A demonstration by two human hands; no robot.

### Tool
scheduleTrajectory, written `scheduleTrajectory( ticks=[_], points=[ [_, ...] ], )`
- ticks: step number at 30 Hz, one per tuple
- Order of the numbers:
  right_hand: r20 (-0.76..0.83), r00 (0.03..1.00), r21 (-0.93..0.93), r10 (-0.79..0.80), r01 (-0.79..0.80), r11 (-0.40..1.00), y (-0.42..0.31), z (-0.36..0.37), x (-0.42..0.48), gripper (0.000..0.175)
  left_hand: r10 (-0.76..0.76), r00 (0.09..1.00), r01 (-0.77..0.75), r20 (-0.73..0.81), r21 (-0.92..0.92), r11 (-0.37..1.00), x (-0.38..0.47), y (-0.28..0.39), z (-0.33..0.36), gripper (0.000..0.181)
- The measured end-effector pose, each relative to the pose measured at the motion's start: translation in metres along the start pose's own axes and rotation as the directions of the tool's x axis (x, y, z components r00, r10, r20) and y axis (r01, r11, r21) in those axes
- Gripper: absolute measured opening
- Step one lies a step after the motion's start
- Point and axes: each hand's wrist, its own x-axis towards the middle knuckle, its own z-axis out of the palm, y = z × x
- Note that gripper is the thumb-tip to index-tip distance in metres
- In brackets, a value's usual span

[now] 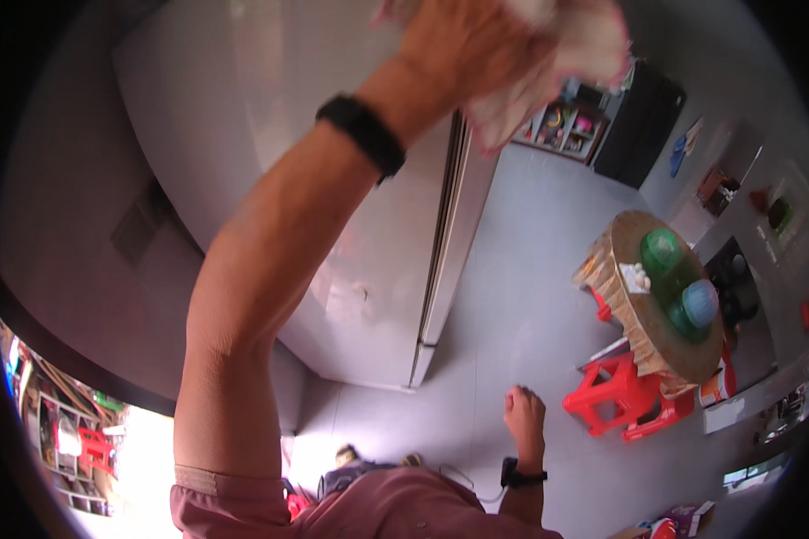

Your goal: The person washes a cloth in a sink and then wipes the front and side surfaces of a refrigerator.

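My left hand (475,50) is raised at the top of the view, its fingers bunched on a pale cloth with pink edging (512,108). The cloth is creased and hangs over the upper front edge of a tall light-grey refrigerator (364,269); part of it runs out of the frame. A black band circles the left wrist. Low on the right, my right hand (525,412) hangs above the tiled floor with its fingers curled in and no object visible in it. That wrist carries a black strap with a small device.
At right stands a round table (623,236) with a draped cover, green and blue domed covers and small white round items. Red plastic stools (610,394) are beside it. Shelves (559,131) and a dark cabinet (637,128) stand farther back. A bright doorway is at lower left.
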Motion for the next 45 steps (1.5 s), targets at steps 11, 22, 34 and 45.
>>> scheduleTrajectory(
  ticks=[11, 22, 34, 45],
  points=[
    [0.098, 0.995, 0.120, 0.023, -0.035, 0.992, -0.016, 0.008, 0.008, 0.013, -0.327, 0.886, 0.450, 0.330, -0.438, 0.778, -0.182, 0.119, -0.004, 0.070],
    [0.246, 0.960, 0.016, 0.132, -0.140, 0.990, 0.020, 0.002, -0.017, 0.008, -0.308, 0.651, 0.718, 0.694, -0.432, 0.546, -0.314, 0.211, -0.021, 0.029],
    [0.300, 0.939, 0.918, 0.168, -0.332, 0.215, -0.059, 0.003, 0.032, 0.032, -0.558, 0.514, 0.765, 0.652, -0.642, -0.046, -0.387, 0.255, -0.139, 0.060],
    [0.596, 0.735, 0.581, -0.322, -0.672, -0.459, -0.202, 0.026, 0.066, 0.049, -0.078, 0.230, 0.740, 0.970, -0.227, -0.633, -0.376, 0.141, -0.189, 0.064]
  ],
)
